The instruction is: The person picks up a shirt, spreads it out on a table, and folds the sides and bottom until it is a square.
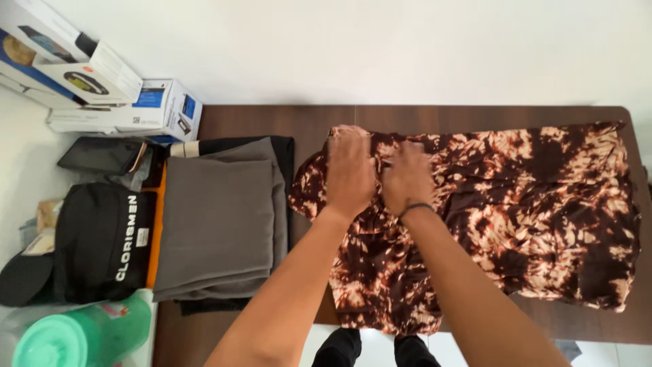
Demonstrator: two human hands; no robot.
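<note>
My left hand (350, 170) lies on the shirt (516, 204), knuckles up, fingers curled down into the cloth near its far left corner; it seems to pinch a fold there, though the fingertips are hidden under the hand. My right hand (407, 178) sits just beside it, touching it, fingers also bent into the fabric and bunching it; a dark band circles that wrist. Whether either hand has fully closed on the cloth I cannot tell.

The shirt, dark brown with pale tie-dye blotches, is spread over the table (272, 122), its near edge hanging a little over the table's front. Left of the shirt lies a stack of folded grey cloth (217, 217), touching it at one corner. Further left of the shirt are a black bag (102, 245), a green tub (81, 336) and white boxes (129, 102) against the wall.
</note>
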